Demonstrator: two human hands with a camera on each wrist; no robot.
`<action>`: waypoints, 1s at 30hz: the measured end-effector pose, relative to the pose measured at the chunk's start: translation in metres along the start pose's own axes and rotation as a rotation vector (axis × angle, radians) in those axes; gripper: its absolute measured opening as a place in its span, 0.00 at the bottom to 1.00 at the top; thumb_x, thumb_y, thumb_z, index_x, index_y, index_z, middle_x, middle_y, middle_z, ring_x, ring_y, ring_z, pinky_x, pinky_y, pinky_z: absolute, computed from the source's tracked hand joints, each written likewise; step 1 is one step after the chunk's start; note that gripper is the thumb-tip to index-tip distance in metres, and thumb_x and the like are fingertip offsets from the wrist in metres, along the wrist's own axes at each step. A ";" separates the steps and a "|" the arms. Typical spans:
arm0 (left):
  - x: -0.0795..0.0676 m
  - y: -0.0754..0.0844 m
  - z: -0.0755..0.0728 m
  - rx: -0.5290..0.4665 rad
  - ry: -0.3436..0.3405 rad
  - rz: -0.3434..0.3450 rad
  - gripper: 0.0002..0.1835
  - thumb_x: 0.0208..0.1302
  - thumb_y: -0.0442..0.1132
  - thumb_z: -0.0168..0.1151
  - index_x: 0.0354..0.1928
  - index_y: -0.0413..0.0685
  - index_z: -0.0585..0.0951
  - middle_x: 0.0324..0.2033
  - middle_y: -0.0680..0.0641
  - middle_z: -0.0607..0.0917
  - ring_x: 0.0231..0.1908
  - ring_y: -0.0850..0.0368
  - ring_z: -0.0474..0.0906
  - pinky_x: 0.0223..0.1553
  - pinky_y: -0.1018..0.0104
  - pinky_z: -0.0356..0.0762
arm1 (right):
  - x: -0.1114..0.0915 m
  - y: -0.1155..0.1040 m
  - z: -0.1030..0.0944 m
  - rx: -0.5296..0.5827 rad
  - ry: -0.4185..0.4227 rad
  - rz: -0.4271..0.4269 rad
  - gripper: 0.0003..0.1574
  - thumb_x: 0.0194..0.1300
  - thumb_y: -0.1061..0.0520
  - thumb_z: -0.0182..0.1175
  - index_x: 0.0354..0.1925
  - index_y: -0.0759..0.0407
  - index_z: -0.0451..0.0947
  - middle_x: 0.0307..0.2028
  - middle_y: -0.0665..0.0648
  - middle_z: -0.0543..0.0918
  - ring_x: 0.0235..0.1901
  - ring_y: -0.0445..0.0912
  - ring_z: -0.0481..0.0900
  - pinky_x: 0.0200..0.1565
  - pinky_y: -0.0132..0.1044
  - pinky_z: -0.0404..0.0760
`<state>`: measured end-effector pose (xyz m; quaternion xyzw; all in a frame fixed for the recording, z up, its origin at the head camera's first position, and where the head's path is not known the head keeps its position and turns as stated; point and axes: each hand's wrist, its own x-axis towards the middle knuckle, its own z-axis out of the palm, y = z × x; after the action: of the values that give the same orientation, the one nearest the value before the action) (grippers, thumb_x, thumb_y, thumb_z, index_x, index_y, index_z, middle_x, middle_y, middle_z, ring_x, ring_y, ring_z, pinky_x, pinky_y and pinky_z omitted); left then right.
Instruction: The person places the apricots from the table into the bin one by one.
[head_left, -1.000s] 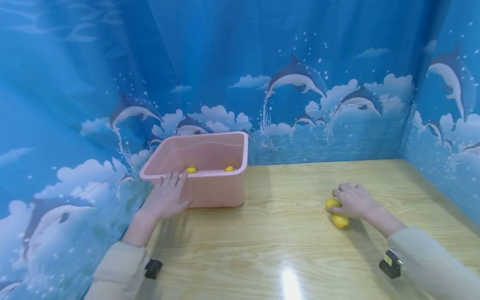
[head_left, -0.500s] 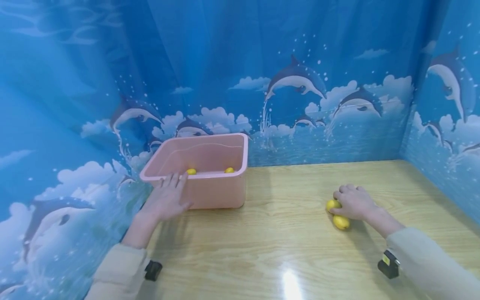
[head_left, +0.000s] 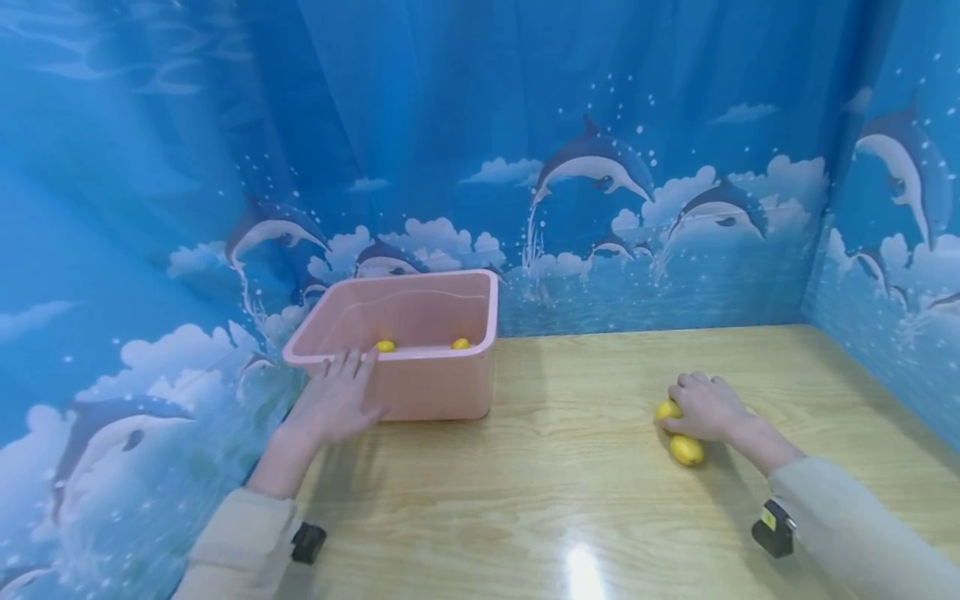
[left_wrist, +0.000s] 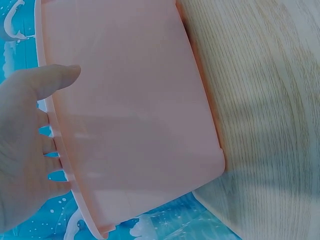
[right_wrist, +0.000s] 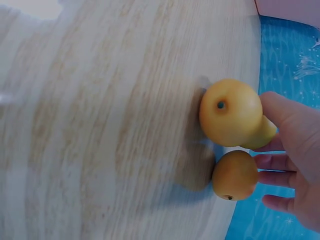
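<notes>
Two yellow fruits (head_left: 461, 343) were held in the bin (head_left: 435, 390) (spread left hand (head_left: 333, 404) against it); loose fruits (right_wrist: 232, 117) were left, one pinched by the right hand (head_left: 707, 407).

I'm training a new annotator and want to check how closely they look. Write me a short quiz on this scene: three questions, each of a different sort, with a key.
1. Fill in the number: in the head view, ... yellow fruits show inside the pink bin.
2. Multiple choice: what is the left hand at?
A) a yellow fruit
B) the rim of the pink bin
C) the dolphin curtain
3. True or false: the right hand is reaching into the pink bin.

Key:
1. Two.
2. B.
3. False; it is at other yellow fruits, outside the bin, at the wooden table.
</notes>
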<state>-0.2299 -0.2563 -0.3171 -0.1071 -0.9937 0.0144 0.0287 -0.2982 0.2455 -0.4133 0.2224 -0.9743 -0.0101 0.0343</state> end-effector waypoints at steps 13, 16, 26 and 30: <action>0.000 -0.001 0.001 0.018 0.009 -0.001 0.47 0.61 0.55 0.56 0.71 0.38 0.45 0.70 0.33 0.45 0.68 0.36 0.39 0.65 0.40 0.39 | 0.005 -0.006 -0.015 0.011 0.066 -0.053 0.26 0.53 0.43 0.65 0.38 0.65 0.78 0.32 0.58 0.75 0.33 0.54 0.73 0.33 0.51 0.74; 0.000 -0.001 0.001 0.026 0.007 0.011 0.47 0.62 0.56 0.56 0.71 0.38 0.44 0.70 0.33 0.44 0.68 0.36 0.39 0.65 0.40 0.39 | 0.006 -0.009 -0.021 0.008 0.076 -0.065 0.26 0.54 0.43 0.64 0.38 0.64 0.78 0.31 0.57 0.75 0.33 0.53 0.73 0.32 0.50 0.74; 0.001 -0.001 0.000 0.045 0.020 0.031 0.47 0.63 0.57 0.54 0.71 0.37 0.45 0.69 0.32 0.46 0.68 0.36 0.41 0.65 0.41 0.40 | 0.017 -0.019 -0.041 0.031 0.153 -0.138 0.24 0.54 0.46 0.66 0.38 0.65 0.78 0.30 0.54 0.74 0.29 0.47 0.71 0.27 0.42 0.71; 0.000 -0.002 0.000 0.053 0.024 0.032 0.47 0.62 0.57 0.55 0.71 0.37 0.45 0.69 0.32 0.47 0.68 0.36 0.42 0.65 0.40 0.41 | 0.022 -0.023 -0.050 0.018 0.155 -0.152 0.24 0.54 0.45 0.65 0.38 0.64 0.78 0.30 0.53 0.74 0.30 0.47 0.71 0.27 0.41 0.70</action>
<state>-0.2302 -0.2578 -0.3170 -0.1223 -0.9908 0.0396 0.0432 -0.3048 0.2152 -0.3631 0.2960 -0.9491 0.0131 0.1067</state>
